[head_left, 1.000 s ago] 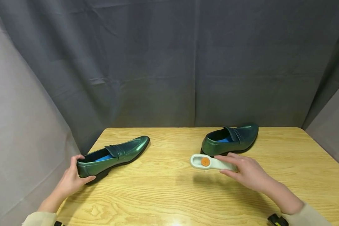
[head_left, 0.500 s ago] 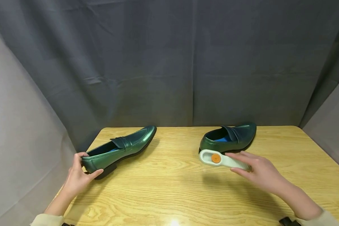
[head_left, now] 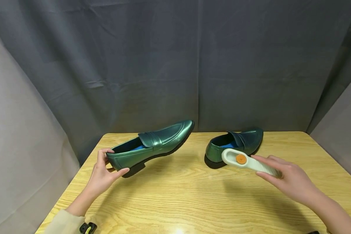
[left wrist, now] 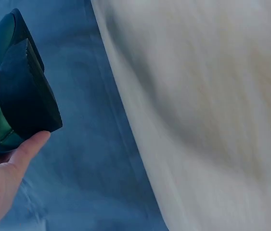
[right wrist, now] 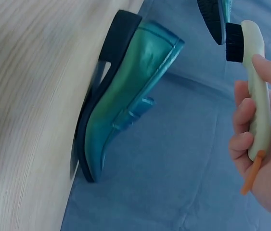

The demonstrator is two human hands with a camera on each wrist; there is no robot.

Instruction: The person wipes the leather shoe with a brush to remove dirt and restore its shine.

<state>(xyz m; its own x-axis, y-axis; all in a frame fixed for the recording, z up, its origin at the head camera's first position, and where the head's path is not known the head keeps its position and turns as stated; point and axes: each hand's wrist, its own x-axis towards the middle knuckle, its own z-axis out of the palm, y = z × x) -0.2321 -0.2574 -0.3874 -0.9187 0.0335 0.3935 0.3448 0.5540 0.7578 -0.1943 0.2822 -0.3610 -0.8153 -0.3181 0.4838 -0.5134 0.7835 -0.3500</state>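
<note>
By its heel, a metallic green loafer point(head_left: 152, 148) is held in my left hand point(head_left: 103, 175), above the table and with the toe tipped up. The left wrist view shows its dark heel block point(left wrist: 27, 91) between thumb and fingers. My right hand point(head_left: 291, 178) grips a pale green shoe brush point(head_left: 261, 167) with an orange button point(head_left: 241, 159). In the right wrist view, its black bristles point(right wrist: 235, 42) appear near the raised loafer's toe point(right wrist: 217, 17); whether they touch is unclear there, but the head view has them well apart. An orange strap point(right wrist: 253, 173) hangs from the handle.
A matching green loafer point(head_left: 214, 151) stands upright on the wooden table point(head_left: 169, 198), behind the brush and toward the back right. Grey cloth point(head_left: 152, 71) hangs behind the table, with paler cloth point(head_left: 20, 136) along the left side.
My left hand has lifted the loafer off the table and carried it right, its toe rising. My right hand has moved the brush to the right. The other loafer stays in place.
</note>
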